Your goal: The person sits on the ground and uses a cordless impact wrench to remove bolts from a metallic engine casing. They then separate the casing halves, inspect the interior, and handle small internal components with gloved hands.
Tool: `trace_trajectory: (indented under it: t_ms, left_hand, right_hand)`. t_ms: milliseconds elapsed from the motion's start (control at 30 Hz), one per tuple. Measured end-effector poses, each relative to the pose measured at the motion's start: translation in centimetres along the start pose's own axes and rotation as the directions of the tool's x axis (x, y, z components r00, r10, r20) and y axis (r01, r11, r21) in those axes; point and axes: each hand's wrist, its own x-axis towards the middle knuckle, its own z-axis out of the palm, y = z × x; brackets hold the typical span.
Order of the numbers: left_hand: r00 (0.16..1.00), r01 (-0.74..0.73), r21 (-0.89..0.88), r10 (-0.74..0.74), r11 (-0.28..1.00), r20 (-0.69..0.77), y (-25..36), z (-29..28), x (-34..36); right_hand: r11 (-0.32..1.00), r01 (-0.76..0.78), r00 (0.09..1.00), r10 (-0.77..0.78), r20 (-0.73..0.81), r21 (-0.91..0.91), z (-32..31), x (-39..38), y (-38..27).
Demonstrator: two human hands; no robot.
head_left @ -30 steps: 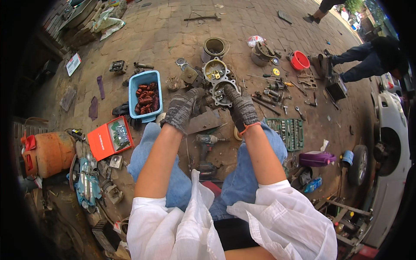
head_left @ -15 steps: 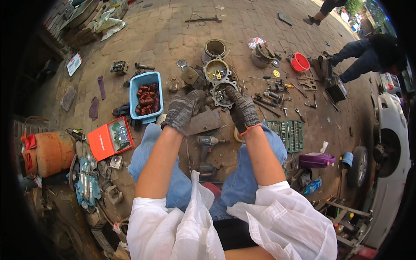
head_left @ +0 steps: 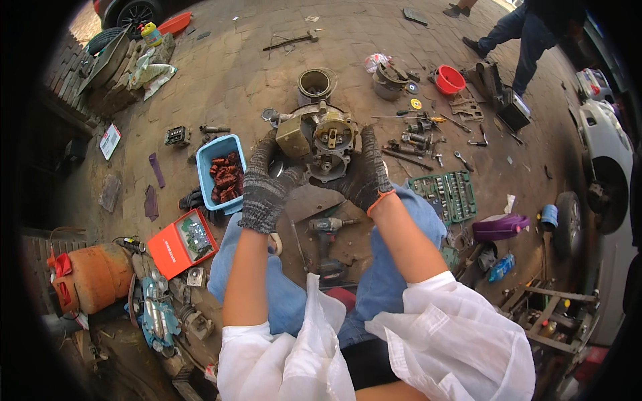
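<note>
A heavy grey metal machine housing (head_left: 292, 137), with two round openings edged by bolt lugs, is held between my hands above the ground. My left hand (head_left: 266, 190), in a grey knit glove, closes on its left side. Wrapped round the right and lower edge is my gloved right hand (head_left: 365, 175), with an orange band at the wrist. Brass-coloured and steel parts show inside the openings. Just beyond stands an open metal cylinder (head_left: 315, 83). Between my legs lies a cordless impact driver (head_left: 328, 234). The undersides of my fingers are partly hidden.
Left of my knees sit a blue basin (head_left: 202, 159) of copper windings and an open red box (head_left: 168, 250). A green socket set (head_left: 455, 195), loose tools and a red bowl (head_left: 449, 79) lie to the right. Farther right stands another person (head_left: 518, 40).
The housing has come up off the ground and toward me, tilted, with both hands on it. My view has shifted, and the other person has moved at the upper right.
</note>
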Motion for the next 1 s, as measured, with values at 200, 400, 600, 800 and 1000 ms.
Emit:
trace_trajectory:
  t_ms: [200, 400, 600, 800, 1000]
  left_hand:
    - [0.961, -0.256, 0.116, 0.241, 0.96, 0.133, 2.1, 0.5, -1.0]
    - [0.984, -0.061, 0.016, 0.058, 0.998, 0.168, 2.8, -0.6, -0.9]
    - [0.999, 0.042, -0.044, -0.043, 0.998, -0.027, 1.5, -0.4, -0.6]
    - [0.994, -0.047, 0.142, 0.06, 0.989, -0.089, 0.9, 0.3, -0.6]
    - [0.989, -0.072, 0.169, 0.092, 0.983, -0.112, 1.6, 0.7, -0.5]
  right_hand:
    - [0.996, 0.033, 0.999, -0.034, 0.011, 0.08, -0.8, 0.1, 0.3]
    - [0.984, 0.16, 0.987, -0.158, -0.025, 0.079, -1.3, 1.2, 1.1]
    - [0.963, 0.216, 0.972, -0.228, -0.06, -0.159, -1.9, 1.9, 1.7]
    - [0.976, 0.208, 0.977, -0.21, -0.034, -0.062, -2.4, 1.7, 1.9]
    - [0.974, 0.205, 0.978, -0.201, -0.047, 0.095, -2.5, 1.4, 2.6]
